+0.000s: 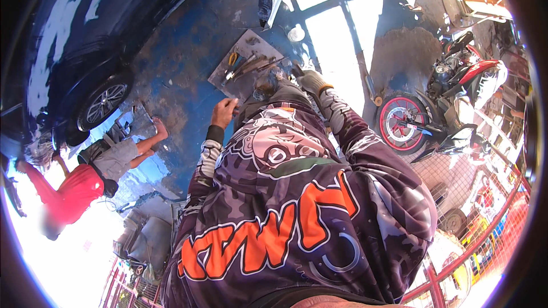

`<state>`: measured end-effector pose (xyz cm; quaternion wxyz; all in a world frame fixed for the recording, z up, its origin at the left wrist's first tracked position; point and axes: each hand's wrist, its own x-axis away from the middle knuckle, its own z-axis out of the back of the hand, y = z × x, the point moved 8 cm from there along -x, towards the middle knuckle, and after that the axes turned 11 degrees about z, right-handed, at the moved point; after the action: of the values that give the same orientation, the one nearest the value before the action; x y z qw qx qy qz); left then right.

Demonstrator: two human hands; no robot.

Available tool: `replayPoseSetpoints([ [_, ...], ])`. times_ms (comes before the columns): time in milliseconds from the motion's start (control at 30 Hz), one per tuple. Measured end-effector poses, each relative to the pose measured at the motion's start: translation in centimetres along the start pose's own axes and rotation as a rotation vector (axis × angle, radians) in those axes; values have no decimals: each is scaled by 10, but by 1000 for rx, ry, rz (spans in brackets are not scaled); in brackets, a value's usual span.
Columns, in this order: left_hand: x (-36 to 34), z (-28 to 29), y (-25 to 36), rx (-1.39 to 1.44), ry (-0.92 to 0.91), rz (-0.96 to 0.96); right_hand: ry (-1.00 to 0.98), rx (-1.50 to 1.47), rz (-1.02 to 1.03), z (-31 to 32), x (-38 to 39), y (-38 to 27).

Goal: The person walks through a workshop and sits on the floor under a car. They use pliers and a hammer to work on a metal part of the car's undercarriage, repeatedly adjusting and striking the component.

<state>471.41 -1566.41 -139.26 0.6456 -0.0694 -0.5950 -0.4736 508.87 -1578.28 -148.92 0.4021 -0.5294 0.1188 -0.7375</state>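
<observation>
My left hand, bare, is held beside my left thigh with its fingers curled together; whatever may be between them is too small to make out. My right hand wears a pale knit work glove with a brown cuff. Its fingers are closed around something dark, mostly hidden, in front of my right knee. Just ahead of my knees a flat board lies on the floor. On it rest yellow-handled pliers and several long thin tools. A rounded greyish thing, unclear in kind, sits between the board and my lap.
A dark car stands at the left, its wheel near a person in a red shirt crouching there. To the right is a red and black motorcycle. A white round container stands beyond the board. Red mesh fencing runs behind.
</observation>
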Motion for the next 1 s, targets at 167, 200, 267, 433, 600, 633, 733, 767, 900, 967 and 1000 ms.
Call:
replayPoseSetpoints([
  [167,14,-29,73,-228,-102,-188,-47,-113,203,8,-13,-121],
  [200,17,-30,79,-176,-137,-167,-73,-103,276,6,-14,-146],
  [267,23,-32,92,-95,-200,-141,-132,-100,373,0,-16,-188],
  [433,32,-49,107,41,-327,-21,-130,-531,388,-18,-23,-254],
  [600,39,-49,85,392,-389,92,-144,-888,241,-56,-13,-281],
  [633,40,-45,80,451,-421,79,-140,-831,279,-62,-10,-286],
  [733,37,-26,52,510,-430,164,-65,-687,279,-82,-7,-280],
  [767,35,-18,42,496,-418,206,-4,-688,310,-89,-7,-278],
  [900,29,6,13,542,-555,363,-7,-1145,39,-153,-8,-242],
  [967,33,11,4,567,-714,422,29,-1170,30,-177,-4,-232],
  [1000,36,14,-1,577,-774,458,53,-1155,-46,-189,0,-223],
])
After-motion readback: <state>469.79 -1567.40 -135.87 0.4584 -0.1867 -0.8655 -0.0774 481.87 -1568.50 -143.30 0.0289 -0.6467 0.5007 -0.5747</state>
